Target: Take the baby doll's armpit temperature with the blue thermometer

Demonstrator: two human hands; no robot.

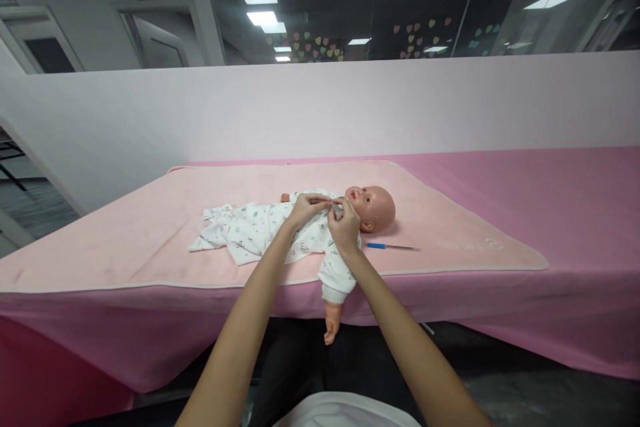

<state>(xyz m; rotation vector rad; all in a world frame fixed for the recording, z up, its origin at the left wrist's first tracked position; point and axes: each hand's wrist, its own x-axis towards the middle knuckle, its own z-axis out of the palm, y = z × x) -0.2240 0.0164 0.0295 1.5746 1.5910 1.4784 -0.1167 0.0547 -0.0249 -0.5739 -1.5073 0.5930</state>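
A baby doll lies on its back, its bald head to the right, dressed in a white printed outfit. Over its upper chest, just below the chin, my left hand and my right hand meet with fingertips pinched. Between them shows a small pale bit that looks like the neckline cloth; its details are too small to tell. One doll arm hangs over the table's front edge, between my forearms. Close to the doll's head lies a thin tool with a blue handle and a slim metal shaft.
Under the doll a peach blanket covers part of a table draped in pink cloth. A white low wall stands behind it, topped by dark glass with heart stickers. My legs are below the front edge.
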